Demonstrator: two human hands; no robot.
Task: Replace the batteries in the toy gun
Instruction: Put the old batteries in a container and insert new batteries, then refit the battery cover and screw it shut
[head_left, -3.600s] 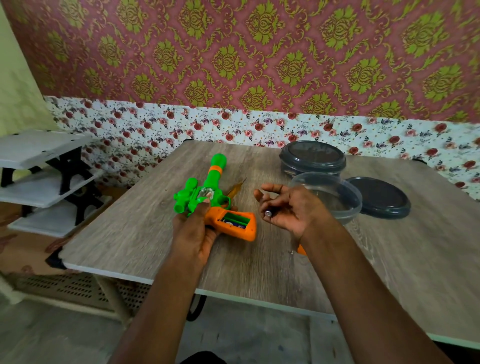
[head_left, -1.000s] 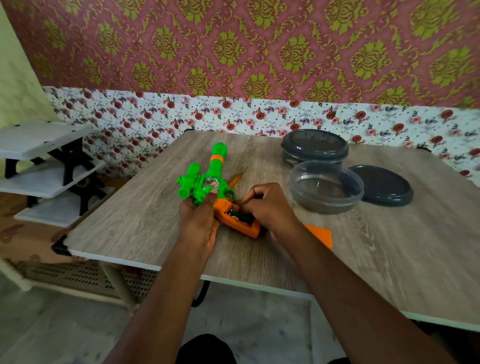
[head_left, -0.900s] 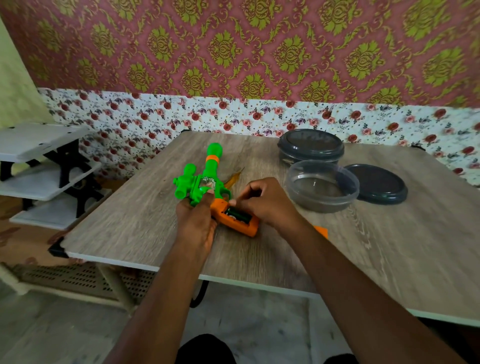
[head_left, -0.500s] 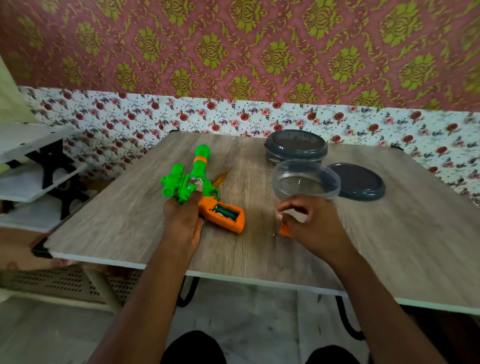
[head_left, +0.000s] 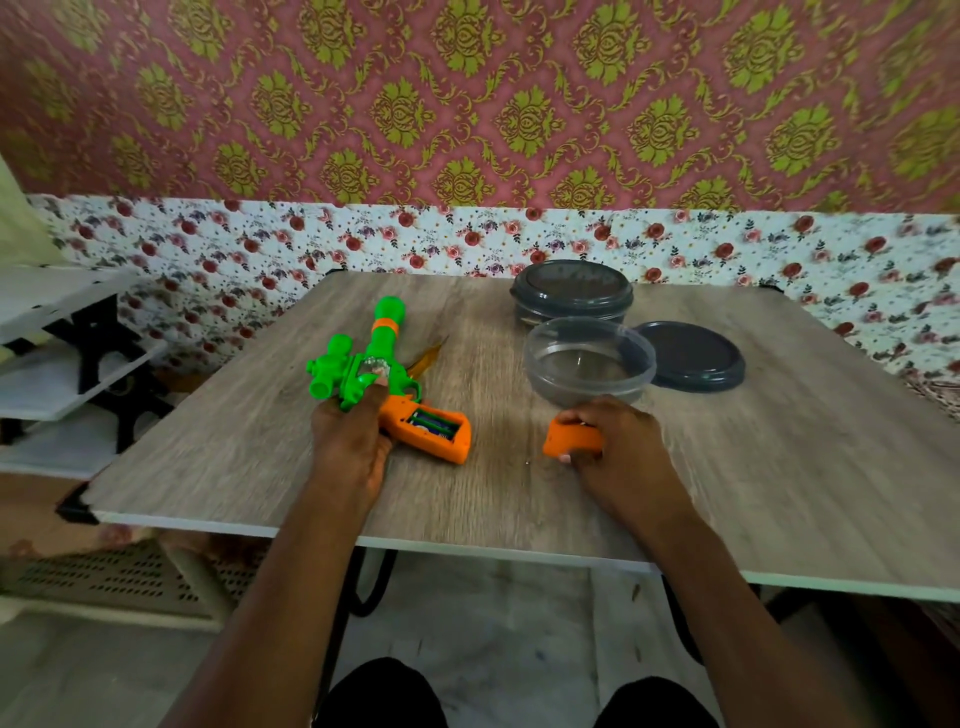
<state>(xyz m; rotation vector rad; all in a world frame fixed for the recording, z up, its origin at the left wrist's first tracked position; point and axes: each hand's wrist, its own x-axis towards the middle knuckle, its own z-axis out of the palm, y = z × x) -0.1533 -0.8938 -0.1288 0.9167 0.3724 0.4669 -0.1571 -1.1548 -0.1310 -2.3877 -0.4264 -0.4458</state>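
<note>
A green toy gun (head_left: 375, 358) with an orange handle lies on the wooden table (head_left: 779, 467), barrel pointing away from me. Its battery compartment (head_left: 435, 423) in the handle is uncovered, and batteries show inside. My left hand (head_left: 349, 447) presses on the gun where body and handle meet. Right of it, my right hand (head_left: 613, 441) grips the orange battery cover (head_left: 569, 438) just above the table.
An open clear plastic container (head_left: 589, 361) stands right behind my right hand. Its dark lid (head_left: 693, 356) lies to the right, and a closed dark-lidded container (head_left: 571, 291) stands further back. A yellow-handled screwdriver (head_left: 426, 358) lies behind the gun. White shelves (head_left: 47, 332) stand left of the table.
My right hand left the handle's battery compartment, moved right and took hold of the orange cover. The left hand stayed on the gun.
</note>
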